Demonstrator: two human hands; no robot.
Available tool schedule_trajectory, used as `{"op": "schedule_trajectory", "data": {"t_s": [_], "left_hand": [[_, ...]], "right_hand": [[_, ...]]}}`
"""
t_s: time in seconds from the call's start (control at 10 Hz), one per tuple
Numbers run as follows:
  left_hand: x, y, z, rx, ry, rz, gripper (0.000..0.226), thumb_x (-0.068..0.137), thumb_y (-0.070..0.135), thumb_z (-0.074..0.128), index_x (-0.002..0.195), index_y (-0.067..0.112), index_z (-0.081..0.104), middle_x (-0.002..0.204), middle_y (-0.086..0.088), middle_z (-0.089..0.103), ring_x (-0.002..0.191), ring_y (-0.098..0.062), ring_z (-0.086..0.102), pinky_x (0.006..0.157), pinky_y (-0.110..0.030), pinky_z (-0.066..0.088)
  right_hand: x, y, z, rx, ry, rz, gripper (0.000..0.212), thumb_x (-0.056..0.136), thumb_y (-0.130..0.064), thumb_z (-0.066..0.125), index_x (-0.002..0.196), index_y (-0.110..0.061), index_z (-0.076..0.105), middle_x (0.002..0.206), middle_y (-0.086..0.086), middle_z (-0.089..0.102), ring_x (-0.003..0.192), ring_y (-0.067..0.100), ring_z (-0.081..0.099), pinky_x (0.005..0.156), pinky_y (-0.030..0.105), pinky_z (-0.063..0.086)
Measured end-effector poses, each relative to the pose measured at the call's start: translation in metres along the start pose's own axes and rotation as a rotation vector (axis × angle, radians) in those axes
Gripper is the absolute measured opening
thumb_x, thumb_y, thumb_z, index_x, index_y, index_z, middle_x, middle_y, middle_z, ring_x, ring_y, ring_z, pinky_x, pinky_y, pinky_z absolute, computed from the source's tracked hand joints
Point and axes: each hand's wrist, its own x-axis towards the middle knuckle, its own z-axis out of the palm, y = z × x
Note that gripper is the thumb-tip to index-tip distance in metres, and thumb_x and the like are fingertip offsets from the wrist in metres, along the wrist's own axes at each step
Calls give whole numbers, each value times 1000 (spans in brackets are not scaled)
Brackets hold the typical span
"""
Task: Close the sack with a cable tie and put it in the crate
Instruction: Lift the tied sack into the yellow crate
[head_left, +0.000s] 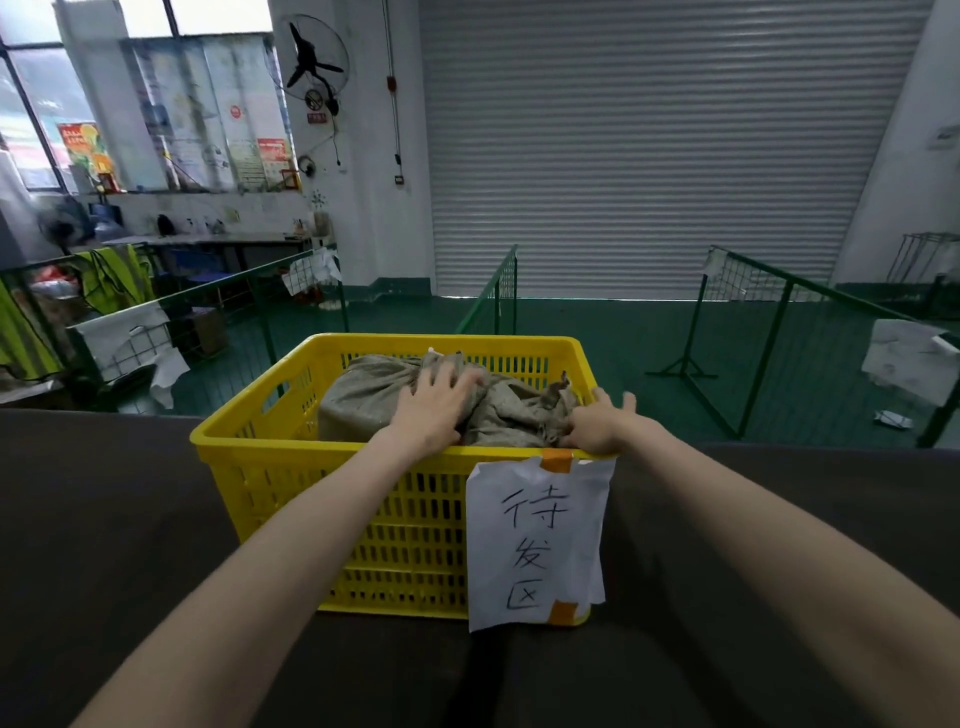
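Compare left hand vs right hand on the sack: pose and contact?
The left hand lies flat, palm down, on top of the sack; the right hand sits at the sack's near right edge by the crate rim, fingers spread. The left hand reaches further into the crate than the right hand. Both touch the sack, neither visibly gripping.

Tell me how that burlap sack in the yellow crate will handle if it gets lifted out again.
The sack looks floppy: its cloth creases and bunches under the left hand. It probably will not roll or slide, since it slumps against the crate wall. Weight is hard to judge; it seems fairly full, so perhaps not light.
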Motion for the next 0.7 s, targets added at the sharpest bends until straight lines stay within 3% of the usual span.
{"op": "schedule_trajectory", "data": {"t_s": [0.1, 0.2, 0.3, 0.4, 0.5, 0.6, 0.7], "left_hand": [[2, -5, -8, -165, -233, 103, 32, 84, -4, 49, 106, 19, 47, 109, -7, 47, 105, -29, 49, 86, -42, 44], [4, 0, -13, -203, -422, 64, 23, 93, 2, 37, 91, 16, 56, 98, -4, 48, 94, -24, 49, 86, -38, 39], [2, 6, -15, -270, -517, -64, 27, 98, 22, 30, 75, 17, 45, 81, -5, 44, 70, -17, 39, 68, -34, 32], [-6, 8, -21, -319, -579, -128, 29, 99, 32, 26, 87, 17, 48, 89, -7, 46, 77, -20, 40, 66, -31, 30], [-17, 5, -27, -340, -580, -82, 38, 101, 31, 27, 104, 14, 60, 106, -10, 56, 95, -24, 51, 83, -34, 38], [-27, -6, -27, -512, -301, -110, 35, 100, 19, 37, 114, 9, 68, 116, -4, 62, 108, -18, 54, 97, -32, 37], [-32, -13, -31, -623, -25, -187, 32, 97, 8, 38, 105, 6, 69, 109, -8, 69, 101, -18, 62, 94, -33, 47]], "right_hand": [[4, 6, 1, 49, 1, -21, 42, 97, -40, 41, 124, -12, 57, 155, 12, 29, 148, 33, -1, 112, 66, 1], [1, 9, -1, 77, -46, -112, 38, 100, -32, 34, 122, -20, 63, 135, 8, 56, 142, 29, 27, 117, 58, -6], [-12, 4, -6, 47, -75, -174, 44, 103, -26, 22, 132, -23, 55, 135, 8, 57, 140, 28, 30, 117, 54, -11], [-18, 4, -9, 91, -126, -203, 46, 103, -32, 22, 134, -20, 53, 140, 10, 52, 144, 28, 23, 117, 52, -14], [-30, 11, -5, 239, -48, -227, 41, 102, -26, 33, 121, -8, 64, 131, 11, 59, 135, 25, 38, 119, 41, 3], [-40, 24, 0, 439, 202, -234, 29, 96, -16, 46, 113, -13, 70, 121, 6, 62, 117, 23, 52, 97, 27, 35], [-48, 38, -1, 622, 387, -204, 24, 91, -10, 52, 105, -13, 72, 115, 7, 69, 102, 19, 60, 93, 29, 45]]}}
